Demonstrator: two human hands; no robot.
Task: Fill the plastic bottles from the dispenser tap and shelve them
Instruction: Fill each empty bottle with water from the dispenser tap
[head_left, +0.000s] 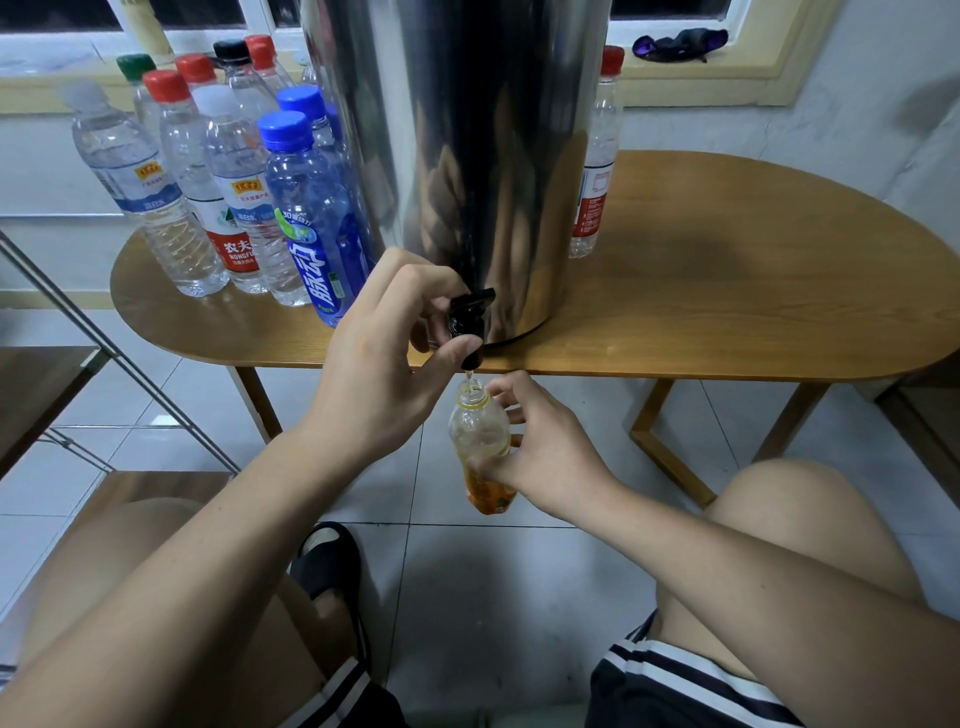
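A tall steel dispenser (467, 156) stands on the wooden table (727, 291), its black tap (470, 322) hanging over the front edge. My left hand (384, 353) pinches the tap, thumb under the spout and fingers curled on the lever. Directly below, my right hand (540, 447) grips a small uncapped plastic bottle (480, 431) with an orange label, its mouth under the spout. A thin stream runs into it. Several capped bottles (234, 182) stand on the table left of the dispenser, and one red-capped bottle (597, 156) stands to its right.
A metal-framed shelf with wooden boards (47, 384) stands at the left. My bare knees and a black sandal (327, 566) are over the white tiled floor. A dark cloth (680, 44) lies on the window sill. The table's right half is bare wood.
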